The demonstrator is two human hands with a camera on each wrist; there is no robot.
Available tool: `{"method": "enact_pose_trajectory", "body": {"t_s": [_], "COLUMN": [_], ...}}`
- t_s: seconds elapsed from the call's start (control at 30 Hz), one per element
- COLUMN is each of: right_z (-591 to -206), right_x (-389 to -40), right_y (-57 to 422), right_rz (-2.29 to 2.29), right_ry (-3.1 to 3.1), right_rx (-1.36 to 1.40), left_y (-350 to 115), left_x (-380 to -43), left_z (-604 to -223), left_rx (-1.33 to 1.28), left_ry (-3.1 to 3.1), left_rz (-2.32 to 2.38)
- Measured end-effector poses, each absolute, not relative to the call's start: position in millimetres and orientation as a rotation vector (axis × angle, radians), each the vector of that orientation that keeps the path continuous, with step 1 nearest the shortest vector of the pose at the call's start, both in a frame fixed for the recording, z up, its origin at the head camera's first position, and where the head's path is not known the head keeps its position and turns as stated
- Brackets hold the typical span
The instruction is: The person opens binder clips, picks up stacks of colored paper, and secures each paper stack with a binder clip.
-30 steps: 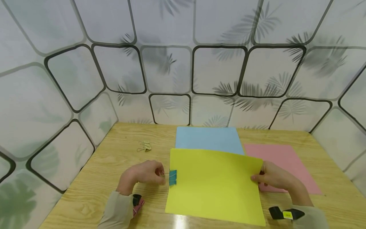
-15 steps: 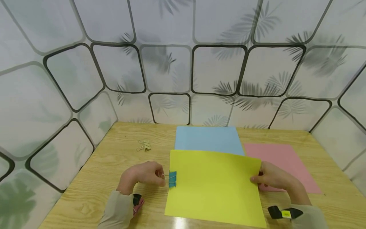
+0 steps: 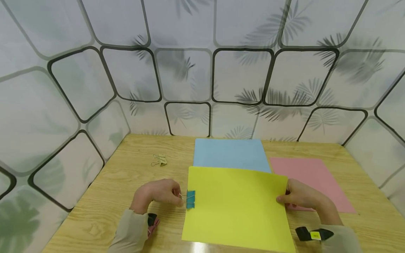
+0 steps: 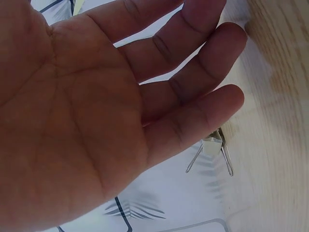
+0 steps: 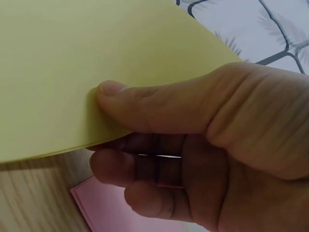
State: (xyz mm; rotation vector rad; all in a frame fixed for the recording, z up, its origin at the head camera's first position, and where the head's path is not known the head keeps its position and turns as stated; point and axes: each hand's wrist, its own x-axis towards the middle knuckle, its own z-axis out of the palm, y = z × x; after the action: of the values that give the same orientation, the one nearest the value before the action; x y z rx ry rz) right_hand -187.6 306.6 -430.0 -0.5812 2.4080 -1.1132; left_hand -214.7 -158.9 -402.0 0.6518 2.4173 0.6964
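Note:
In the head view, a yellow sheet of paper (image 3: 237, 207) is held up over the near middle of the table. A blue binder clip (image 3: 190, 199) sits on its left edge, one wire handle pointing left. My left hand (image 3: 162, 191) pinches that handle between thumb and fingers; the left wrist view shows its palm and fingers (image 4: 193, 96), with the clip out of sight. At the opposite edge, my right hand (image 3: 300, 195) grips the sheet, thumb on the front face and fingers behind. The right wrist view shows that thumb (image 5: 154, 104) pressing the yellow sheet (image 5: 58, 72).
A blue sheet (image 3: 229, 153) lies behind the yellow one, partly covered by it. To the right is a pink sheet (image 3: 311, 179). A pale yellow binder clip (image 3: 160, 160) rests at the back left. A pink object (image 3: 153, 228) shows beside the left sleeve. Patterned walls enclose the table.
The yellow sheet and the blue binder clip have sunk slightly toward me. Its right edge, with my right hand, has shifted a little left. Both hands keep their hold.

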Motion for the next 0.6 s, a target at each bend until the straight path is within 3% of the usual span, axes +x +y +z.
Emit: {"method": "enact_pose_trajectory", "body": {"t_s": [0.6], "right_z": [-432.6], "right_x": [-187.6], "right_y": [300.2], "right_rz": [-1.054], "right_ry": [2.448], "right_rx": [-0.562], "left_y": [-156.7], "left_x": [-213.8], "left_z": [-401.4], "left_rx": [0.612], "left_ry": [2.395], "left_rz": [0.668]}}
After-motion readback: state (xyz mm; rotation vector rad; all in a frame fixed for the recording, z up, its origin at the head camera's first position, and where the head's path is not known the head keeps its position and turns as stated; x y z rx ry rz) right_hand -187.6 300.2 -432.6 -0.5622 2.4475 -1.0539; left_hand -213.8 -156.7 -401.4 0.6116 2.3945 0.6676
